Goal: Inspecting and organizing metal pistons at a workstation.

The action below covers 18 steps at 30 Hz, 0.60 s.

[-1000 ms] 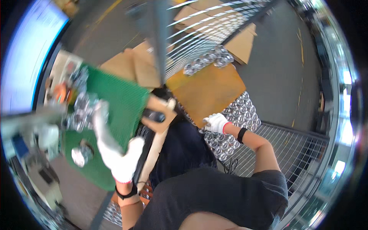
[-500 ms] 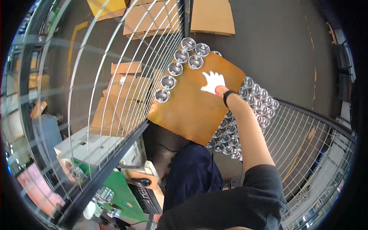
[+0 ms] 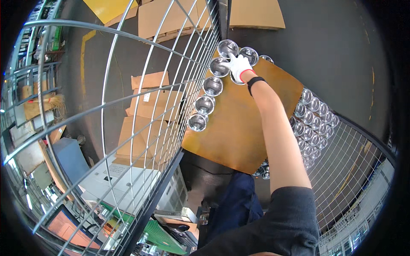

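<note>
"At the far corner of the flat brown sheet [image 3: 228, 132], what step is in hand?"

"Shiny, round, silver-coloured cups [image 3: 213, 86] are apparently being lined up along the edge by the grey wire mesh [image 3: 194, 68] — the white-gloved right hand [image 3: 239, 66] is spread over them, though whether one is gripped cannot be told."

"And the left hand?"

"Not seen. Next, gentle finger placement seems called for — neighbouring rims could be knocked"
</note>
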Tool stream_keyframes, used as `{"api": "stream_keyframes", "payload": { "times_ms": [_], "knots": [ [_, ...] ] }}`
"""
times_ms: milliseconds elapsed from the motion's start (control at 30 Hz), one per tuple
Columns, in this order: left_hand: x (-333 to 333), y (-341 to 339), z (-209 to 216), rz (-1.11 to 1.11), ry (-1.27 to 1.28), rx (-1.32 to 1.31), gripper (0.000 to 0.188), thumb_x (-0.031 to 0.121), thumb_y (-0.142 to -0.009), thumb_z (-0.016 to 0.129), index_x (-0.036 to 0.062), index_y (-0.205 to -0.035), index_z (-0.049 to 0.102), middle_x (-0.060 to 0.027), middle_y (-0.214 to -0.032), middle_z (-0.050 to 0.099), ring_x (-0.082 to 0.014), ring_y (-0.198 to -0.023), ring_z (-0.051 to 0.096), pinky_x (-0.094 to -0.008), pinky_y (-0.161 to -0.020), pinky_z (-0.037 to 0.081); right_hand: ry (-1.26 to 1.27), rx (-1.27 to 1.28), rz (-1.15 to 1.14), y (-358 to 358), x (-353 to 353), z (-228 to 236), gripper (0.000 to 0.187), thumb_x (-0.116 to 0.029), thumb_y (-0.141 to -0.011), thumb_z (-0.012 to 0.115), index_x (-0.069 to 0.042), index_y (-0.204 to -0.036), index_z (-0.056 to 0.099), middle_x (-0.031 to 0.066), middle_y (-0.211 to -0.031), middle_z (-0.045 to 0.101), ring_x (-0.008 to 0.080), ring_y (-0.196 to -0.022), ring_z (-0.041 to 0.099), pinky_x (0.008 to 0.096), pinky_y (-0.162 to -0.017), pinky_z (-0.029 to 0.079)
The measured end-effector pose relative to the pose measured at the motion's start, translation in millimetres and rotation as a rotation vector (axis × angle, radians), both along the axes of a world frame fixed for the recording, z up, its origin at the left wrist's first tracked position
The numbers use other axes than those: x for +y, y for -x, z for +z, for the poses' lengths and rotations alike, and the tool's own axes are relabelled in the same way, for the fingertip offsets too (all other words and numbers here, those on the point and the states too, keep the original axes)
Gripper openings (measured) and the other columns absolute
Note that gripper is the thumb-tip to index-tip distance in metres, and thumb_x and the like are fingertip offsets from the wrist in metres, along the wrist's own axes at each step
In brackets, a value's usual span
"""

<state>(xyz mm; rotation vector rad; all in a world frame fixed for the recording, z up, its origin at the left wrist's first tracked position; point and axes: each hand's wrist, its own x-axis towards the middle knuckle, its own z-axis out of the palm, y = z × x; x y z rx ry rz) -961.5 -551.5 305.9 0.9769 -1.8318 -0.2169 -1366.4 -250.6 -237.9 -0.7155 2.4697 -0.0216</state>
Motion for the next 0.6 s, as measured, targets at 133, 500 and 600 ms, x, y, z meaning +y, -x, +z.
{"api": "stream_keyframes", "payload": {
  "times_ms": [133,500,600],
  "knots": [
    [-8,5,-6,0.008,-0.008,-0.016,0.062,0.044,-0.094,0.056,0.0144,-0.146,0.044,-0.0154,-0.133,0.058,-0.0323,-0.121,0.056,-0.0363,-0.109,0.037,0.172,0.118,-0.034,-7,19,-28,0.062,-0.009,-0.087,0.057,-0.031,-0.143,0.046,0.0169,-0.132,0.051,0.0350,-0.107,0.060,0.0496,-0.087,0.047],
    [-17,2,-12,0.010,-0.017,-0.044,0.061,0.036,-0.095,0.055,0.0091,-0.148,0.040,-0.0167,-0.136,0.055,-0.0318,-0.122,0.055,-0.0372,-0.108,0.038,0.138,0.100,-0.424,-15,12,-39,0.054,-0.005,-0.082,0.056,-0.016,-0.134,0.049,0.0214,-0.130,0.050,0.0408,-0.109,0.058,0.0481,-0.090,0.052],
    [-18,-4,-14,0.007,-0.017,-0.042,0.060,0.033,-0.096,0.055,0.0077,-0.148,0.039,-0.0171,-0.137,0.054,-0.0316,-0.122,0.054,-0.0374,-0.108,0.038,0.122,0.114,-0.461,-16,8,-40,0.050,-0.005,-0.083,0.055,-0.016,-0.132,0.050,0.0218,-0.130,0.050,0.0407,-0.108,0.059,0.0481,-0.089,0.052]
  ]
}}
